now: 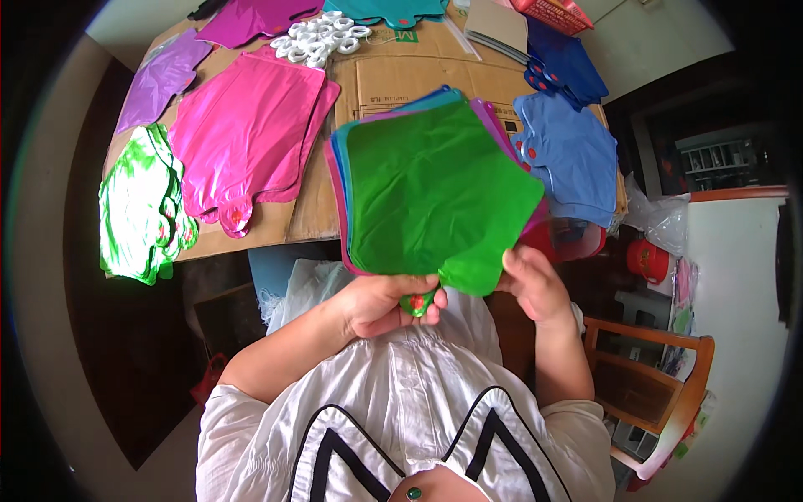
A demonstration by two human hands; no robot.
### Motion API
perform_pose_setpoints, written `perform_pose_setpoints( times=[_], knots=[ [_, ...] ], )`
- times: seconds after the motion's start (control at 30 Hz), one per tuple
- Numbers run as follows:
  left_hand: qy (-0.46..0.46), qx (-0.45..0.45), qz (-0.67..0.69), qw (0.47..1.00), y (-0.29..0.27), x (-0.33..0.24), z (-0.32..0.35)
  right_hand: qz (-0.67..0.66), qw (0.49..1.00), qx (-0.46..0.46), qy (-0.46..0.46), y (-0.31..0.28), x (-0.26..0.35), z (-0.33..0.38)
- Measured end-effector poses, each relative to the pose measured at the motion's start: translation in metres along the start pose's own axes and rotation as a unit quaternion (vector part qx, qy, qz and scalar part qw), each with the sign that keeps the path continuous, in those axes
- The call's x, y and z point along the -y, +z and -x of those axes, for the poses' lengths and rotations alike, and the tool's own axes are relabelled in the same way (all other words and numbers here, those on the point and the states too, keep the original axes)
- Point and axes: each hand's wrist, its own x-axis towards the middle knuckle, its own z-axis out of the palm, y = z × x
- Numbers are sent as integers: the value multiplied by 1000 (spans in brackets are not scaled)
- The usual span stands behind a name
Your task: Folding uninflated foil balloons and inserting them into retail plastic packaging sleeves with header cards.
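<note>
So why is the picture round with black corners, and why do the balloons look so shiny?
Head view: the fisheye lens leaves a dark ring at the rim and bends the cardboard table edges. Bright light glares off the pink foil balloons and green-and-white ones. The green balloon, held by the left hand and right hand, looks sharp; the dark floor is hard to read.

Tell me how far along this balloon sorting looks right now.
Sorted by colour, flat foil balloons already lie on the cardboard-covered table: pink pile, purple ones, green-and-white stack, blue ones. In hand: the left hand pinches the necks of a mixed stack topped by a green balloon, the right hand at its edge. That stack and the white rings look left.
</note>
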Motion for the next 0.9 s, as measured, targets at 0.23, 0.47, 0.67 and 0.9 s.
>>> perform_pose_setpoints(
  times=[0.23, 0.47, 0.67, 0.9],
  knots=[
    [11, 77, 55, 995, -14, 3, 15, -4, 993, -23, -117, 13, -21, -27],
    [28, -4, 46, 999, -22, 11, 6, 97, 980, 7, -172, 26, -6, -48],
    [72, 18, 7, 997, -3, 1, 19, 89, 979, -27, -179, 34, -13, -53],
    [61, -60, -46, 995, -9, 2, 19, -24, 995, 9, -98, 32, 1, -53]
  ],
)
